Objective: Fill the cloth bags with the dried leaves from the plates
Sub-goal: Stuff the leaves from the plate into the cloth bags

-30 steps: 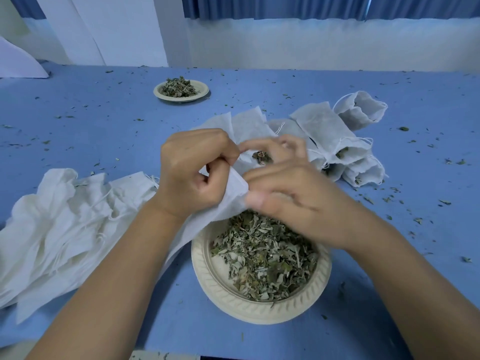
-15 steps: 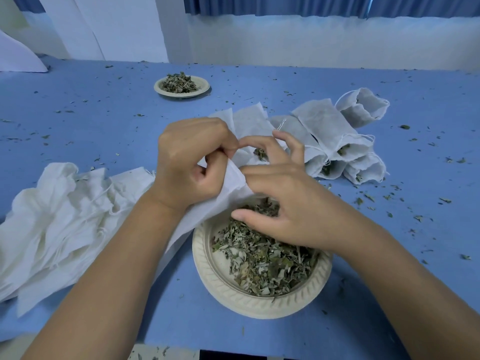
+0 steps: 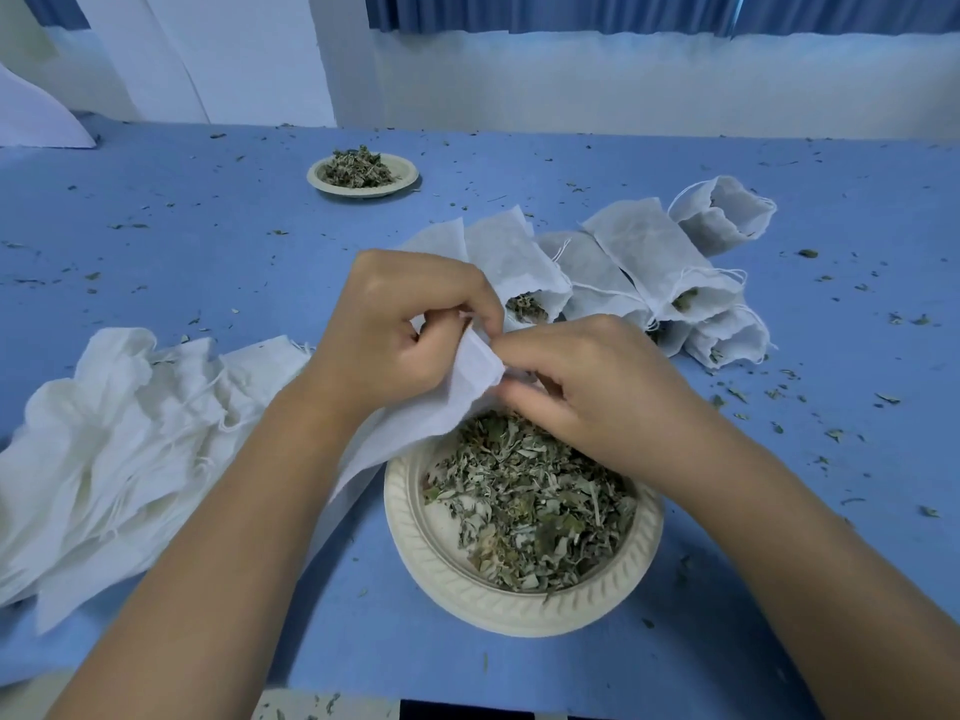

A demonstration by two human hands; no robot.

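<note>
Right hand (image 3: pixel 597 392) lower, fingers (image 3: pixel 530 345) at cloth bag (image 3: pixel 467 374)

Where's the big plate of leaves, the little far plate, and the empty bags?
big plate (image 3: pixel 519 613), head view, front rim.
little far plate (image 3: pixel 363 191), head view, front rim.
empty bags (image 3: pixel 119 449), head view, middle of pile.

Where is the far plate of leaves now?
Head view: the far plate sits upper left of centre on the table, beyond the left hand and filled bags.
</note>
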